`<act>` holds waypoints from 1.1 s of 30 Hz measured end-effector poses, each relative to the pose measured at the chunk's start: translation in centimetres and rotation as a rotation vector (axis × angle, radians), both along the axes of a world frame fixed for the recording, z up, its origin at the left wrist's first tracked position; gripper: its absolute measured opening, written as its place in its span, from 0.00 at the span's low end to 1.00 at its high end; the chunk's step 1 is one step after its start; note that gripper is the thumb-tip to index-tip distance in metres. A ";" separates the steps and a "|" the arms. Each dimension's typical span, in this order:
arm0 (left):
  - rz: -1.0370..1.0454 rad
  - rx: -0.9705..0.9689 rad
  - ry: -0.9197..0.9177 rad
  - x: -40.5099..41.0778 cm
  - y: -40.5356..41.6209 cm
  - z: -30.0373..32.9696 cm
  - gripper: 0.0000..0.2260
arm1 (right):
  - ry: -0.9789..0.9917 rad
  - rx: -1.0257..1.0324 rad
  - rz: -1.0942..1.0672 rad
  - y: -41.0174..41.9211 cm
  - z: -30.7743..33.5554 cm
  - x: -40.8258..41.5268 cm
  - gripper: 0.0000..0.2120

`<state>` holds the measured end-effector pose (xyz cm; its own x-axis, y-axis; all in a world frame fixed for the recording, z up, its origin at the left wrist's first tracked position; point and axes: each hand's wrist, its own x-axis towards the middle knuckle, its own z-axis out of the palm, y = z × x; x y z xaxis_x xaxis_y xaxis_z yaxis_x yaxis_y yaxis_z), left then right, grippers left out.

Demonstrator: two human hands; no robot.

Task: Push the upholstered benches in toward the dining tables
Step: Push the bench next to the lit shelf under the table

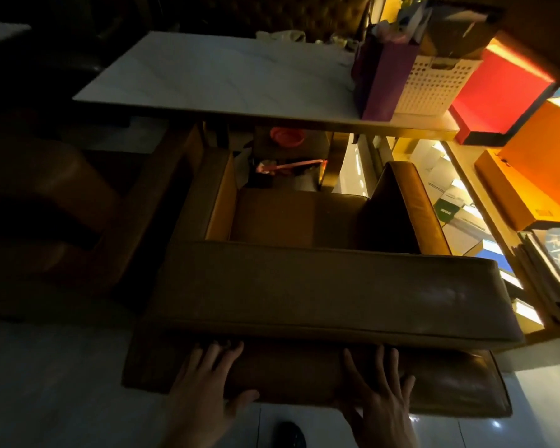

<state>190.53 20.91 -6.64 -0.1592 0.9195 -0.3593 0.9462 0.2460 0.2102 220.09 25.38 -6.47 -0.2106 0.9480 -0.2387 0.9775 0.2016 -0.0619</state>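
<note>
Brown bench [320, 286]: back panel under both palms. Left hand [204, 379] and right hand [380, 392] flat, fingers spread apart. White table [214, 76] beyond.

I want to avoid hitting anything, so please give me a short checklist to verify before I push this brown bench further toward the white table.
1. Left hand flat on the back of the brown upholstered bench: ok.
2. Right hand flat on it: ok.
3. Gap between the seat and the white rectangular table: ok.
4. Floor under the table free: not ok, a red bowl and clutter are there.
5. Clearance from the lit shelf on the right: cannot tell.
</note>
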 end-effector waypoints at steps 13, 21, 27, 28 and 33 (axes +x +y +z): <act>0.000 0.278 -0.064 -3.0 9.0 -1.9 0.37 | 0.125 0.005 -0.039 9.8 -1.6 -2.7 0.39; -0.015 0.333 -0.045 -5.2 14.2 -2.4 0.36 | 0.083 0.033 0.000 15.1 -0.9 -5.0 0.36; 0.019 0.255 -0.063 -6.0 15.4 -2.1 0.37 | 0.090 0.041 -0.017 15.6 -0.4 -6.2 0.36; 0.030 0.249 -0.072 -6.0 15.3 -2.0 0.37 | 0.082 0.032 -0.025 15.5 -0.2 -6.3 0.37; 0.022 0.202 -0.100 -6.3 15.1 -1.2 0.36 | -0.003 -0.019 -0.034 15.2 0.3 -6.7 0.37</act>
<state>184.27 36.03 -7.79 -0.1530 0.9712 -0.1827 0.9132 0.2096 0.3495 213.41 40.63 -6.18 -0.1776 0.9498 -0.2576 0.9840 0.1671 -0.0622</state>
